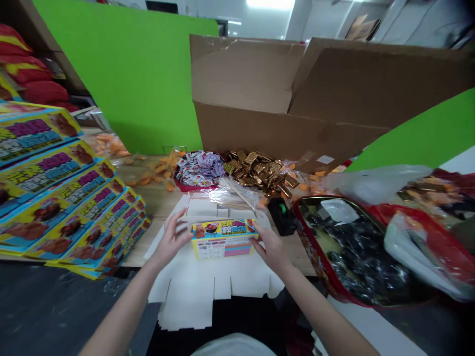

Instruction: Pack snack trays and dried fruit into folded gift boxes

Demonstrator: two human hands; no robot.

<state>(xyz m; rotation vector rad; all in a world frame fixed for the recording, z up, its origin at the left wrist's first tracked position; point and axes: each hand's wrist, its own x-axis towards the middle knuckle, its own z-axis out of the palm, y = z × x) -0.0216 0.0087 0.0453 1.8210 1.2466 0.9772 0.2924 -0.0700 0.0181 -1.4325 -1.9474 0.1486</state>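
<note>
A small printed cardboard box [224,240], yellow, blue and pink with food pictures, stands over white unfolded cardboard sheets [193,296] in front of me. My right hand [271,247] grips the box's right end, thumb on the near side and fingers toward the back. At the left end, my left hand [172,240] has its fingers spread; its thumb comes close to the box's edge, and whether it touches I cannot tell. The box's top panel looks closed. Its far side and its contents are hidden.
Similar boxes [89,217] are stacked at the left. Behind lie a red tray [196,188] of small packets, gold-wrapped pieces [256,170] and clear bags with sticks [235,190]. A black tape dispenser [282,217] stands beside a red-rimmed tin [315,252] of dark wrapped pieces. Cardboard [248,79] walls the back.
</note>
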